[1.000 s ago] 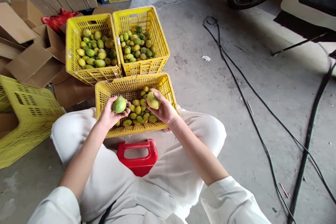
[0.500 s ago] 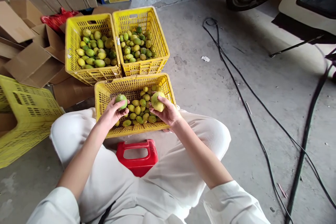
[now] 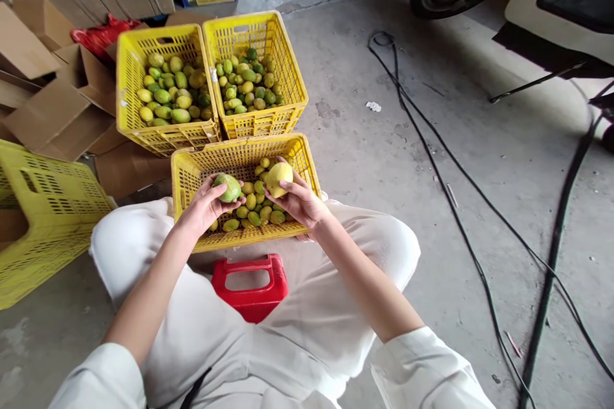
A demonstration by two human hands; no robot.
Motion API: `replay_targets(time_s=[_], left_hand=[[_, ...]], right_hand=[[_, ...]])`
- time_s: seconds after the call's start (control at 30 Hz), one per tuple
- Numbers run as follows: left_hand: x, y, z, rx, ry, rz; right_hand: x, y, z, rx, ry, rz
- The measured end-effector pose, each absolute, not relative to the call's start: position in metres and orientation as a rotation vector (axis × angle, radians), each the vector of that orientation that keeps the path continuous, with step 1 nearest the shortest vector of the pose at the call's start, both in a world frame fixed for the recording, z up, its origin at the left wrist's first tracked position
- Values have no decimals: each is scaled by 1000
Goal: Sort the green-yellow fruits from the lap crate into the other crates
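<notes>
My left hand (image 3: 205,206) is closed around a green lemon (image 3: 229,188), its thumb lying across the near side. In my right hand (image 3: 303,200) is a pale yellow lemon (image 3: 279,177), gripped between thumb and fingers. Both fruits are held up above the nearest yellow plastic crate (image 3: 192,244), apart from each other. Inside that crate several smaller yellow-green lemons (image 3: 255,218) lie towards the middle and right side, partly hidden by my hands.
Behind stand two more yellow crates (image 3: 167,137) (image 3: 261,123) of green and yellow lemons. A red plastic stool (image 3: 257,311) is between my legs. Cardboard boxes (image 3: 52,115) and another crate (image 3: 62,223) lie left. Black cables (image 3: 542,313) and a vehicle (image 3: 532,0) are right.
Both lemons have been turned in my hands. The green one shows more of its side and sits slightly to the right; the yellow one has shifted a little left and up.
</notes>
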State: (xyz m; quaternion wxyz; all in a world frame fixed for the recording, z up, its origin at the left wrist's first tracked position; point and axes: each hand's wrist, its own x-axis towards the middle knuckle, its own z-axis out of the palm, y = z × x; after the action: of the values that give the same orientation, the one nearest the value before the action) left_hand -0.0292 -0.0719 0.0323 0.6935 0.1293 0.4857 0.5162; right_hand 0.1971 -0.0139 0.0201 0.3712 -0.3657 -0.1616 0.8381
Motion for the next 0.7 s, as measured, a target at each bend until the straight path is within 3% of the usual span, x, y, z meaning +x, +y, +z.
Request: replay_targets(time_s=[0.7], left_hand=[[-31,-73,34,280,1026,1144]], right_hand=[[194,-16,21,-857,-531,2233]])
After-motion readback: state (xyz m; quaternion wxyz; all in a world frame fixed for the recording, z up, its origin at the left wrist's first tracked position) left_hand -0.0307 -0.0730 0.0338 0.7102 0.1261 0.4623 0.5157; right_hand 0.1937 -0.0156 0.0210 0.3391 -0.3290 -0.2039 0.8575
